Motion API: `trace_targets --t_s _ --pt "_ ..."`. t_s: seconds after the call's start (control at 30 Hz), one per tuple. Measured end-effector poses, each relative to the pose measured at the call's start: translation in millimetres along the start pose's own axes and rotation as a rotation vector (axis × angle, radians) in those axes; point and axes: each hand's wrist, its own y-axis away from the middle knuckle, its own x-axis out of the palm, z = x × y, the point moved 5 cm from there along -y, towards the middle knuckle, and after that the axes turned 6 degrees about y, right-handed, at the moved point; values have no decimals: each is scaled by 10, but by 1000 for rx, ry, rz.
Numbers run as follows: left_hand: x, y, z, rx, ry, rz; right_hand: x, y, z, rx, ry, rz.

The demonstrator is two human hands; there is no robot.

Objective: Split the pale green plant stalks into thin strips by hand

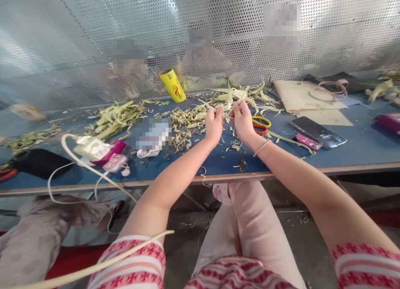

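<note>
My left hand is closed in a pinch over the blue table, near the middle of the view. Close beside it on the right, my right hand is pinched shut too. Between the fingertips runs a thin, pale plant strip, partly hidden by the fingers. Just beyond the hands lies a heap of pale green peeled plant strips. Scissors with yellow and red handles rest by my right wrist, their blades out of sight. Small shreds are scattered on the table below the hands.
A yellow tube stands tilted near the perforated metal screen. Stalks, a cabled white charger and a black pouch lie left. Rightward are a phone and cardboard. Another person's leg shows lower left.
</note>
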Motion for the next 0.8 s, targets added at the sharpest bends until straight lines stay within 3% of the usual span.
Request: trace_targets --t_s 0.33,0.57,0.8 --pt "-57 -44 -19 21 -52 -44 47 27 25 105 -62 21" --pt "-69 -80 2 26 -30 -38 28 17 5 73 -32 40" --pt "19 -104 157 -136 110 77 19 -9 -26 61 -36 81"
